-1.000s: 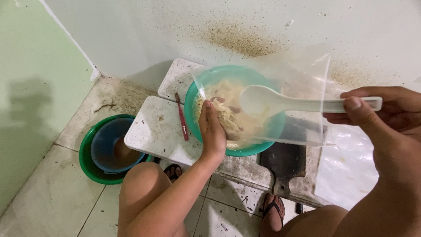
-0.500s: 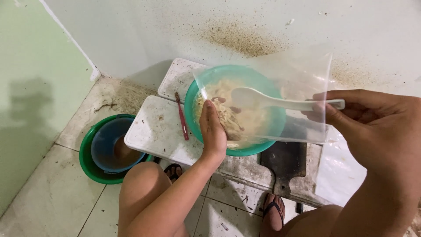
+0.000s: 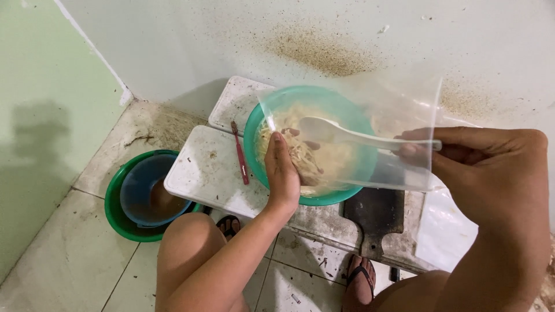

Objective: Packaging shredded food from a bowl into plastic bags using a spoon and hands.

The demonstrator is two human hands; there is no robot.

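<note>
A: Now, left hand (image 3: 284, 173)?

B: Fingers curled down into the teal bowl (image 3: 309, 144), closed on a clump of pale shredded food (image 3: 300, 156).

A: Right hand (image 3: 491, 173)?

B: Grip closed, pinching a white plastic spoon (image 3: 347, 136) by its handle together with a clear plastic bag (image 3: 399, 115); the spoon's bowl sits inside the bag, above the teal bowl.

A: Surroundings?

B: Bowl rests on a white slab (image 3: 202, 173) on the floor, red-handled utensil (image 3: 240, 153) just beside it. Blue bowl nested in green basin (image 3: 118, 214) to the left. Dark cutting board (image 3: 373, 216) near the sandalled foot (image 3: 361, 283).
</note>
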